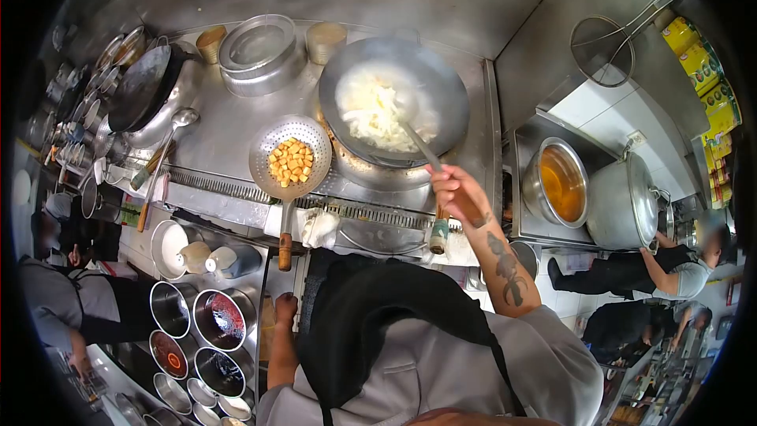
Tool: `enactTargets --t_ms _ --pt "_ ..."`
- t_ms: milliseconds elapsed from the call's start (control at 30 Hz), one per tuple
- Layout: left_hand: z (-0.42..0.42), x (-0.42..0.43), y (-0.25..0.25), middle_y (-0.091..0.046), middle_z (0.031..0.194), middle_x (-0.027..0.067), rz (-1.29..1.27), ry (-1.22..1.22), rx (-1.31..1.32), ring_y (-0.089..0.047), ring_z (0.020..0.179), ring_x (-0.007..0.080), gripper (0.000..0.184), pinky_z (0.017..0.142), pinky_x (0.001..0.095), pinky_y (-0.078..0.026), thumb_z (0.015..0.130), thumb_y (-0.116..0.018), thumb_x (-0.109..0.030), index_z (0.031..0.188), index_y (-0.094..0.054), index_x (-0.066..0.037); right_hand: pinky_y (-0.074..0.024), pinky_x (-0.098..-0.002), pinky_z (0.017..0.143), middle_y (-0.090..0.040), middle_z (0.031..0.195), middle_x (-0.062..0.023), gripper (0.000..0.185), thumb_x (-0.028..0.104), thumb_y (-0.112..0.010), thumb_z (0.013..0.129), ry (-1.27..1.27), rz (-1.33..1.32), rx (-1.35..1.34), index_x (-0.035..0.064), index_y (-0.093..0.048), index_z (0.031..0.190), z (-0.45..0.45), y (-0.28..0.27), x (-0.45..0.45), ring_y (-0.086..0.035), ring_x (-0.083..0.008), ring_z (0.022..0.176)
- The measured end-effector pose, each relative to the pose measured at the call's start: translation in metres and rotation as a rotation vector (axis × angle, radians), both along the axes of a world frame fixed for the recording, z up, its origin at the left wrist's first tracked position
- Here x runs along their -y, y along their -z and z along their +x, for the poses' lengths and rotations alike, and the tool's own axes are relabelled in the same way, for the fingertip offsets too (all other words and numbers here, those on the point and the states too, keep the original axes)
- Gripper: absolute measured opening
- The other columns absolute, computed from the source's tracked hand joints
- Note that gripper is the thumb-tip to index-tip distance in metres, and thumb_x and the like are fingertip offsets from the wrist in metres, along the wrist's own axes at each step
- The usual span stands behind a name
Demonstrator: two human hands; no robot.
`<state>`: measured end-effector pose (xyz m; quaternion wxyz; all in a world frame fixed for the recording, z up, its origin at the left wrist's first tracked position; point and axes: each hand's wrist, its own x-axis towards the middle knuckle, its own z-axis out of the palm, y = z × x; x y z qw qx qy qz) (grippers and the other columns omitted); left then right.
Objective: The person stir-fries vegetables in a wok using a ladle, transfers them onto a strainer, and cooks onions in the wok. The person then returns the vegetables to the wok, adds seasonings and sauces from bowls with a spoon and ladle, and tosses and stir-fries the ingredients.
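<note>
My right hand (460, 193) is closed around the grey handle of a long wok tool (418, 142). Its working end is buried in pale, steaming food (374, 114), so I cannot tell whether it is a ladle or a spatula. The food lies in a large dark wok (449, 95) on the range. Down by the side counter, my left hand (285, 308) looks curled into a fist; its fingers are small and partly hidden. Between the hands, a perforated skimmer (266, 136) with a wooden handle rests on the range front, holding browned cubes (291, 162).
A lidded metal pot (260, 46) stands behind the range. Another ladle (162, 159) lies at left. Several sauce pots (173, 308) crowd the lower left. A bowl of amber liquid (563, 183) and a stockpot (627, 197) are at right. Other people (658, 268) stand on both sides.
</note>
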<state>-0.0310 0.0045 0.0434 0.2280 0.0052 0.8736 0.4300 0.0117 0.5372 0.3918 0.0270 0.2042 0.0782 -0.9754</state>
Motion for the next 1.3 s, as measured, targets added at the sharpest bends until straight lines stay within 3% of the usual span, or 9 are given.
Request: enactTargets --t_ms 200,333,567,700,867,967,1167,1200,1300 --pt "-0.009 -0.005 -0.008 -0.069 0.084 0.0122 0.097 -0.087 0.159 -0.061 0.071 0.0184 0.027 0.068 0.0315 -0.05 0.078 -0.061 -0.01 0.1 -0.066 0.004 -0.0399 -0.0253 0.047 -0.048 0.078 -0.0018 0.031 0.011 -0.045 0.095 -0.061 0.031 -0.059 -0.0042 -0.045 0.122 0.019 -0.02 0.003 -0.049 -0.0081 0.054" --pt "-0.002 -0.019 -0.053 -0.07 0.087 0.013 -0.079 0.098 0.186 -0.064 0.076 0.0195 0.027 0.07 0.0318 -0.051 0.079 -0.061 -0.012 0.1 -0.066 0.003 -0.0383 -0.0257 0.041 -0.048 0.071 -0.0004 0.033 0.008 -0.049 0.092 -0.126 0.858 0.252 0.0043 -0.049 0.125 0.021 -0.038 0.019 -0.047 -0.0073 0.049" --pt "0.022 0.001 0.034 -0.07 0.089 0.0187 -0.243 0.32 0.178 -0.068 0.085 0.0293 0.028 0.076 0.0363 -0.052 0.081 -0.061 -0.021 0.094 -0.069 0.002 -0.0376 -0.021 0.041 -0.047 0.065 0.0027 0.049 0.003 -0.052 0.09 -0.122 1.658 0.32 0.0048 -0.041 0.138 0.04 -0.045 0.016 -0.044 -0.0046 0.046" --pt "0.035 0.017 0.097 -0.069 0.088 0.0213 -0.207 0.201 0.08 -0.068 0.088 0.0343 0.03 0.079 0.0389 -0.053 0.079 -0.061 -0.025 0.091 -0.07 0.001 -0.0389 -0.0211 0.042 -0.05 0.067 0.0025 0.049 0.004 -0.052 0.091 -0.274 1.677 0.281 0.0036 -0.042 0.139 0.052 -0.052 0.011 -0.045 -0.004 0.046" --pt "0.019 0.009 0.032 -0.069 0.078 0.0204 -0.283 0.364 0.165 -0.068 0.076 0.0311 0.029 0.07 0.0388 -0.053 0.078 -0.059 -0.022 0.09 -0.071 0.002 -0.0415 -0.0286 0.043 -0.051 0.062 -0.0026 0.041 0.011 -0.057 0.087 -0.382 1.745 0.303 0.0002 -0.049 0.126 0.023 0.003 -0.009 -0.049 -0.0114 0.044" --pt "0.018 0.002 0.007 -0.068 0.075 0.0202 -0.242 0.238 0.292 -0.068 0.072 0.0293 0.028 0.066 0.0384 -0.052 0.078 -0.058 -0.021 0.087 -0.07 0.002 -0.0418 -0.0279 0.042 -0.053 0.063 -0.0041 0.044 0.011 -0.058 0.087 -0.062 2.488 0.093 0.001 -0.049 0.129 0.021 0.049 -0.011 -0.05 -0.0101 0.045" --pt "0.031 0.025 0.025 -0.066 0.071 0.0206 -0.094 0.147 0.389 -0.067 0.067 0.027 0.026 0.061 0.0377 -0.049 0.079 -0.058 -0.021 0.08 -0.068 0.002 -0.0512 -0.0415 0.063 -0.062 0.078 -0.023 0.045 0.011 -0.056 0.086 -0.51 1.712 0.4 -0.0017 -0.047 0.128 0.064 -0.038 0.01 -0.065 -0.037 0.069" --pt "0.036 0.03 0.032 -0.066 0.07 0.0206 -0.085 0.148 0.409 -0.067 0.066 0.0266 0.026 0.06 0.0376 -0.049 0.079 -0.058 -0.021 0.079 -0.068 0.002 -0.0502 -0.0484 0.071 -0.062 0.085 -0.0298 0.045 0.012 -0.055 0.086 -0.602 1.713 0.54 -0.0016 -0.047 0.128 0.054 -0.041 0.007 -0.062 -0.0473 0.08" --pt "0.055 0.031 0.068 -0.065 0.07 0.0224 -0.31 0.218 0.291 -0.066 0.066 0.0303 0.027 0.061 0.0395 -0.048 0.081 -0.056 -0.022 0.078 -0.068 0.002 -0.0504 -0.0507 0.07 -0.063 0.086 -0.0297 0.042 0.014 -0.055 0.086 -0.207 2.379 0.302 0.0 -0.05 0.126 0.047 0.035 -0.029 -0.063 -0.046 0.078"
